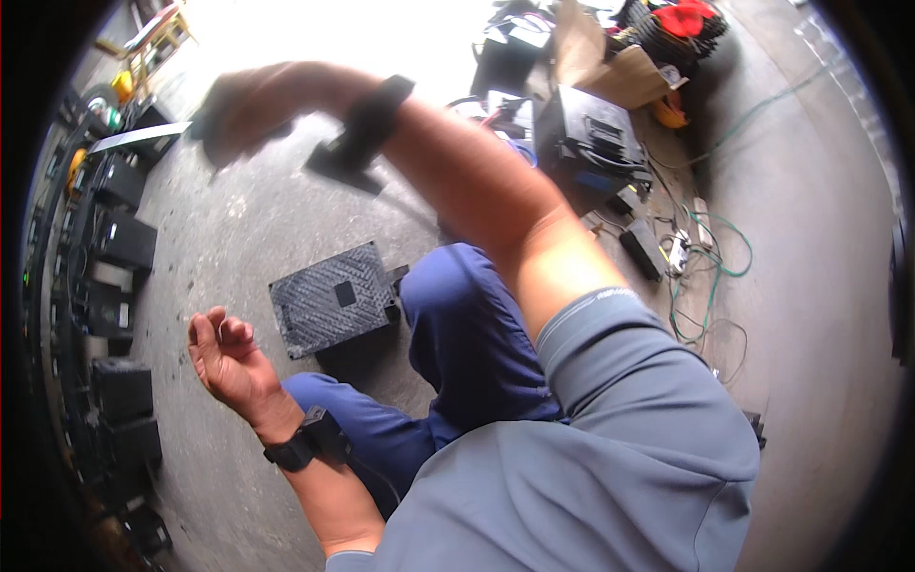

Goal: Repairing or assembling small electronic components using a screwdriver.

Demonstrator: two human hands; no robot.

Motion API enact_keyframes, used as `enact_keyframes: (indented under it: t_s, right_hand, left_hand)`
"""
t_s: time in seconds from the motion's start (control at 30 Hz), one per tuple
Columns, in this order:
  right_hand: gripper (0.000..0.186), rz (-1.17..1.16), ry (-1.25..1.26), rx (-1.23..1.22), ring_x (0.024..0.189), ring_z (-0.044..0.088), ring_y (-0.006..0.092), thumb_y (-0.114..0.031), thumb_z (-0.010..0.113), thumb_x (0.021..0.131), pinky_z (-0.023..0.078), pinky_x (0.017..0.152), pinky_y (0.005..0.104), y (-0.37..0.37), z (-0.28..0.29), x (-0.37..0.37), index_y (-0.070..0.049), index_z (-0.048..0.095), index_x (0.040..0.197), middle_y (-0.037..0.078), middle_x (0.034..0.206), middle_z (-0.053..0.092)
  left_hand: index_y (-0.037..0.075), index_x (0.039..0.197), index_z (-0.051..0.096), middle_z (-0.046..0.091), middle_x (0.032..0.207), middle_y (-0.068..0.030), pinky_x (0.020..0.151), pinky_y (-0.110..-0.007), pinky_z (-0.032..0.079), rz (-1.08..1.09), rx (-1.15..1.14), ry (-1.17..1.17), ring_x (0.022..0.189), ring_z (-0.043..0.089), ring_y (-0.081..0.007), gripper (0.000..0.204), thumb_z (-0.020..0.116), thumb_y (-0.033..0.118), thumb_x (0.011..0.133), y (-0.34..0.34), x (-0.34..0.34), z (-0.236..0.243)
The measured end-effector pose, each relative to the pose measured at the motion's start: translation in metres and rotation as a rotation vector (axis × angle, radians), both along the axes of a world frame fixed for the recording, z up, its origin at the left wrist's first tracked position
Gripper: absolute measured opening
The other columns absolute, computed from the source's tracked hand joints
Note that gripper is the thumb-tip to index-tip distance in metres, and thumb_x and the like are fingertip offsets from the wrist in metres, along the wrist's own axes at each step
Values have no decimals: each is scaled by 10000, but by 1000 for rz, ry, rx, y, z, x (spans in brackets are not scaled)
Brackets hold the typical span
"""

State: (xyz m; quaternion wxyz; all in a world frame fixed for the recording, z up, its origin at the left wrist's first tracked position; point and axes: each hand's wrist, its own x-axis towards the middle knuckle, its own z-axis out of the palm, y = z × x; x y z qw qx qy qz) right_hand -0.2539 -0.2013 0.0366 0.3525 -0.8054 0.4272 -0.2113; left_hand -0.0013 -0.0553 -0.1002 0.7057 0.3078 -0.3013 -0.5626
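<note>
My right hand (243, 114) is raised at the far left, its arm stretched across the view. Although motion blurs it, the fingers look closed round the dark end of a tool with a long, flat, pale blade (143, 136) pointing left. My left hand (229, 367) is held over the floor with its fingers loosely curled, and nothing shows in it. Beside that hand, in front of my knees, a black rectangular case (329, 300) lies on the floor. Its lid has a ribbed pattern and a small dark label; a bracket or handle sticks out at its right.
Black boxes (126, 238) line a rack along the left. A larger black box (591, 143) with cables stands at the upper right, near cardboard (610, 71) and a red item (684, 17). Green cord (748, 248) and a power strip (679, 253) lie on the floor at right.
</note>
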Motion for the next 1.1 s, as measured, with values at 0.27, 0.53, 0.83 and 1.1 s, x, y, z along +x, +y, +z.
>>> enact_keyframes:
  t_s: [0.27,0.53,0.83,1.1]
  right_hand:
    - [218,-699,694,-57,587,568,161,-200,617,813,457,538,340,126,-34,-306,-2,694,861,97,671,636]
    - [266,-1284,589,233,681,622,196,-138,662,759,488,637,341,247,-77,-419,12,686,977,116,778,673]
    - [347,-1206,648,250,944,686,310,-140,667,744,513,832,382,231,-105,-416,19,693,1052,214,1004,710]
    - [394,-1243,732,211,1065,655,344,-175,683,759,505,899,393,230,-118,-429,-18,689,1120,235,1106,680]
  left_hand:
    - [78,1012,647,702,878,-53,579,-229,478,-63,42,-66,660,623,-121,123,634,191,967,8,-4,8]
    - [91,996,659,704,882,-31,600,-219,482,-186,14,-238,686,628,-106,137,632,223,970,11,-12,6]
    - [93,1002,654,697,863,-47,590,-224,486,-126,50,-363,679,627,-112,126,647,213,961,17,-18,8]
    - [90,994,652,685,844,-45,588,-224,483,-129,58,-401,663,609,-108,117,647,202,960,21,-22,13]
